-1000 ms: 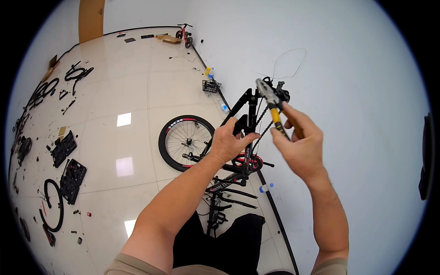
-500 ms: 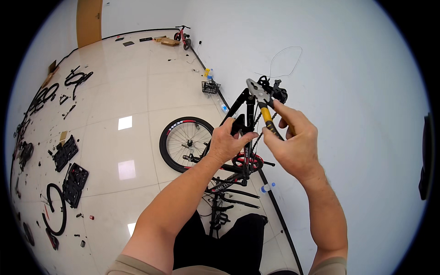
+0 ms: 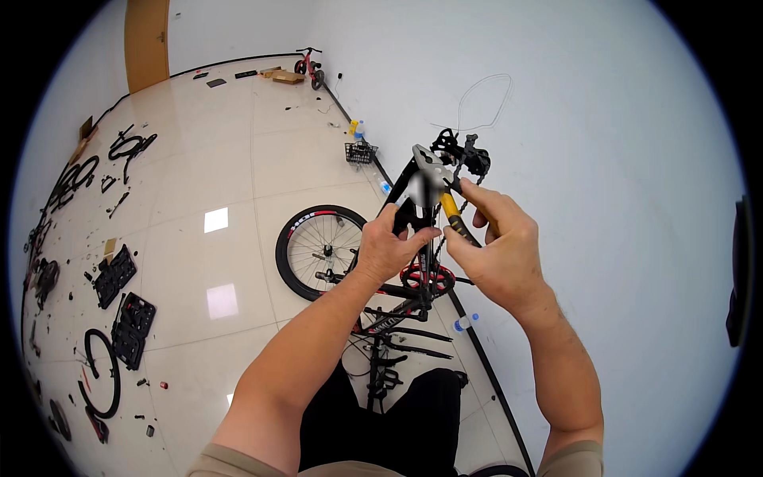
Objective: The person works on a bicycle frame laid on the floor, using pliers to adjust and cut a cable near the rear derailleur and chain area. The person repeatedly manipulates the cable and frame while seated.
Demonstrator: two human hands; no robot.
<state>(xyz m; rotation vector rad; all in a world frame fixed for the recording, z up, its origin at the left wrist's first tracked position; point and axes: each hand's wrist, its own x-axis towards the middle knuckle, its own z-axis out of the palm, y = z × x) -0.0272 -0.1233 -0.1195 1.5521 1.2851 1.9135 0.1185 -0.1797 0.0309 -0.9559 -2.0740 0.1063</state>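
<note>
A black bicycle frame (image 3: pixel 402 181) stands upended in front of me, close to the white wall. My left hand (image 3: pixel 385 248) is closed around its black tubing, fingertips on the far side and thumb toward the right. My right hand (image 3: pixel 513 250) grips pliers (image 3: pixel 450 207) with yellow-and-black handles. Their grey jaws lie over the top of the frame tubes, beside the black rear derailleur (image 3: pixel 475 160); a blurred patch hides part of them. A thin cable (image 3: pixel 497 75) loops up from near the derailleur. Below my hands are the chain and a red-and-black chainring (image 3: pixel 412 277).
A bicycle wheel (image 3: pixel 302 278) lies left of the frame. A black basket (image 3: pixel 361 153) and bottles stand along the wall. Open black tool cases (image 3: pixel 133 330), a loose tyre (image 3: pixel 116 389) and scattered bike parts lie on the tiled floor at left.
The pliers and my right hand have shifted slightly left and down, bringing the jaws over the frame tubes. My left hand keeps its hold. The whole view has shifted a little.
</note>
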